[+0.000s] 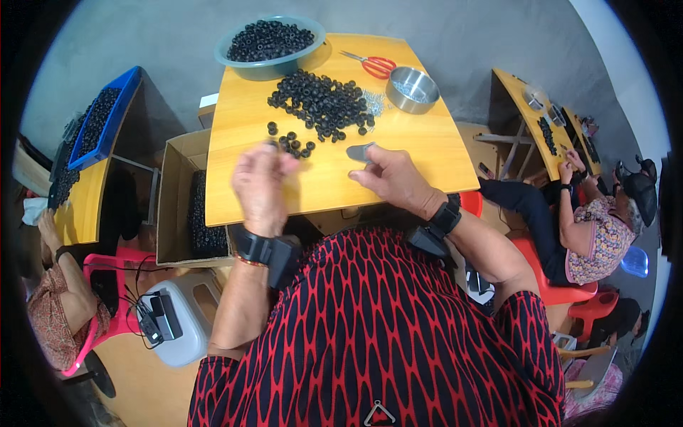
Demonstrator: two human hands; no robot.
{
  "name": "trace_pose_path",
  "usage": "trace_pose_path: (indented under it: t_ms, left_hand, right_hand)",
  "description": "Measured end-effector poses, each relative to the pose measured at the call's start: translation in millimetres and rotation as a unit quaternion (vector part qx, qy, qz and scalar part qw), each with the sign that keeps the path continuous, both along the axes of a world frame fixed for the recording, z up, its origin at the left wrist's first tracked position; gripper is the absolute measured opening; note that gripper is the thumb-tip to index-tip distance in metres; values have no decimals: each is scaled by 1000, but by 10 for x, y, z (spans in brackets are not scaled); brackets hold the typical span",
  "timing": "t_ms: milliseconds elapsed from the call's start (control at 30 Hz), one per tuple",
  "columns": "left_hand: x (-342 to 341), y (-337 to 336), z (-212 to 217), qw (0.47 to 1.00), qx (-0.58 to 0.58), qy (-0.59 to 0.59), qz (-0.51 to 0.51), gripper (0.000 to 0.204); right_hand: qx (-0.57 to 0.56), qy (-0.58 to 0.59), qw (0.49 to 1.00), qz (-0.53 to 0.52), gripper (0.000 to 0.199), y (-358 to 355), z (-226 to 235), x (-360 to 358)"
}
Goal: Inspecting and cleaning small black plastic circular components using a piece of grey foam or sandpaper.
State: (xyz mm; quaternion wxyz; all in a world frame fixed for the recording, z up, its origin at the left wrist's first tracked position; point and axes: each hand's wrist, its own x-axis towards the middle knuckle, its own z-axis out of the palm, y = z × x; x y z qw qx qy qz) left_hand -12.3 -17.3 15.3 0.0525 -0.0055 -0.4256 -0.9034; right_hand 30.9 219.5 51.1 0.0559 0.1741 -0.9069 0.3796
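My left hand [262, 183] hovers over the near left of the yellow table, its fingers smeared by motion. Beside its fingertips lies a small cluster of black round pieces [295, 144] with holes; whether one is between the fingers is unclear. Closed between thumb and fingers, my right hand [391, 174] grips a flat grey piece with a rounded end [359, 152], its exact kind not clear. Beyond both hands spreads a larger heap of the black pieces [320, 103]. Small shiny metal pins [373, 104] lie along the heap's right side.
A pale blue-green basin [235, 67] full of black pieces stands at the far left. Red-handled scissors [377, 66] and a steel bowl [413, 102] sit at the far right. A cardboard box [178, 206] stands left of the table [427, 160]. Other people work at side tables.
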Motion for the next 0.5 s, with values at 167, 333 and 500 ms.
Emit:
trace_pose_path:
  t_ms: [167, 333, 500]
  left_hand:
    - [-359, -732, -132, 965, 34, 12, 260, 18]
    - [-489, -1130, -290, 910, 24, -78, 406, 71]
    - [-427, -1052, -290, 932, -57, -33, 355, 76]
  right_hand:
    - [-106, -45, 987, -116, 20, 275, -262, 1]
    - [-265, -132, 934, -198, 20, 343, -156, -97]
    - [-290, -64, 943, -154, 31, 179, -280, -350]
